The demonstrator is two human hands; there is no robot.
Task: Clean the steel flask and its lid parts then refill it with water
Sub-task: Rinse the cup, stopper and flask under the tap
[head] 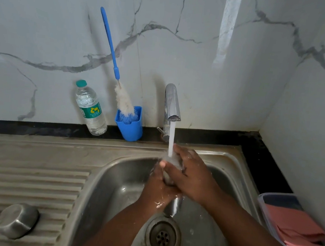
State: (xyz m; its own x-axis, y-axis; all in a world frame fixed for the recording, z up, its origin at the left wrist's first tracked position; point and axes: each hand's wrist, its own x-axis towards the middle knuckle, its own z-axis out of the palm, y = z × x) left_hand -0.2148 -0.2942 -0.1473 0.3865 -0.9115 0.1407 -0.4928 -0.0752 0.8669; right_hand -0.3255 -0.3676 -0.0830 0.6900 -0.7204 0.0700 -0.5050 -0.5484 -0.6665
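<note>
While water is running from the tap (pixel 172 104) onto the flask (pixel 172 184), both hands are closing round it over the sink (pixel 111 181): the left hand (pixel 158 188) is gripping its middle, the right hand (pixel 190 176) wrapping its top. Rinsing is looking under way; refilling is still waiting. Left of the hands, a steel cap (pixel 17 220) is sitting on the drainboard, the brush (pixel 121 90) standing behind.
</note>
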